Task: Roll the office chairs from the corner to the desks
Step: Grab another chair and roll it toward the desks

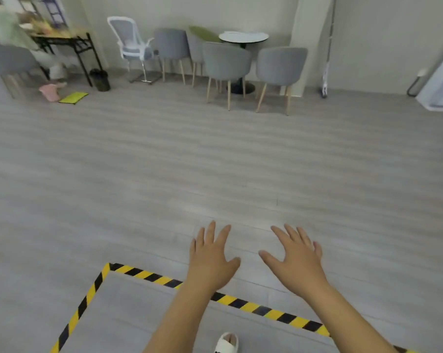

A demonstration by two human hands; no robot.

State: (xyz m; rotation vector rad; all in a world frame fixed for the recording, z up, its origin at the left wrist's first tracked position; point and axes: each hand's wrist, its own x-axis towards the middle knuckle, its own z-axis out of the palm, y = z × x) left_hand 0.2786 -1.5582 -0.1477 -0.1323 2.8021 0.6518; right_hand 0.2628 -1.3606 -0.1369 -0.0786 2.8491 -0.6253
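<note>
No legible text, labels, brands or numbers; sole marking: yellow-and-black striped hazard tape (251, 307) on the floor (215, 161)

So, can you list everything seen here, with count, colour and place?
office chair: 1, white, far wall
table: 1, white, round, far wall
padded chairs: 4, grey, one green-backed, by table
desk: 1, wood and black, far left
bin: 1, black, beside desk
mat: 1, yellow, floor, far left
tape: 1 line, yellow-black, near floor
person: 1, far left, blurred
shoe: 1, white, bottom edge
left hand: 1, open, empty
right hand: 1, open, empty
</note>
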